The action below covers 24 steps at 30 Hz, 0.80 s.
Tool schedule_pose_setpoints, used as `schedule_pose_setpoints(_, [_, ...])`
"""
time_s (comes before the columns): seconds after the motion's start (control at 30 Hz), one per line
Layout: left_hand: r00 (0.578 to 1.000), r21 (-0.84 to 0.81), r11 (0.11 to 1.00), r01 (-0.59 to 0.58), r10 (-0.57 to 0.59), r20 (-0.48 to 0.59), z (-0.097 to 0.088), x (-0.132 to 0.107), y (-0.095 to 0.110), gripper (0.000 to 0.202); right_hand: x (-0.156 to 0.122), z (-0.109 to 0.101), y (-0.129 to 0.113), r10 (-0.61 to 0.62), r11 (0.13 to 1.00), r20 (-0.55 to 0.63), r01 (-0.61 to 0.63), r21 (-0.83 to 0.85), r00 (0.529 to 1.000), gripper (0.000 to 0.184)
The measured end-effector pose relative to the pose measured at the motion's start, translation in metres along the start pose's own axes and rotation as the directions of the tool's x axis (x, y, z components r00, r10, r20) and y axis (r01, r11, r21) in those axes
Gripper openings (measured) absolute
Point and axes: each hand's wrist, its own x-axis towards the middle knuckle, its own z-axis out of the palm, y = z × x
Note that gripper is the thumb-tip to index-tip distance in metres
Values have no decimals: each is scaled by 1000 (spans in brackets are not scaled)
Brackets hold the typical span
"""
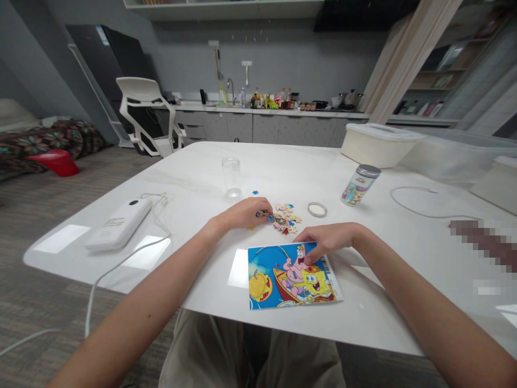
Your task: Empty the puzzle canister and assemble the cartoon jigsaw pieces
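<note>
head view | left hand: narrow grip on small cardboard jigsaw piece, partly hidden | right hand: wide grip, fingers on glossy rectangular SpongeBob picture card | heap of loose cardboard jigsaw pieces just beside, on white stone worktop

sky-blue puzzle picture card with pink and yellow cartoon figures; dark floral blanket with teal flowers

The room's looking evenly bright, with soft indoor light coming from above and barely any shadows. Pale glare patches are bouncing off the white table, the wide lens is bending everything near the edges, and a pixelated blur is covering a spot on the right.
</note>
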Motion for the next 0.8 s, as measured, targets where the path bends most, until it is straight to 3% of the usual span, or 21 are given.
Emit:
schedule_pose_setpoints(0.13, [992, 17, 998, 55, -53, -114, -1, 1, 0, 9, 0, 1, -2, -10, 1000, 5, 9, 14, 1000, 44])
schedule_pose_setpoints(0.37, [975, 7, 998, 58, -55, -214, 1, 1, 0, 6, 0, 1, -1, -20, 999, 9, 20, 29, 1000, 40])
schedule_pose_setpoints(0.8, [978, 77, 996, 36, -20, -208, 0, 1, 3, 11, 0, 1, 0, -57, 998, 4, 57, 25, 998, 34])
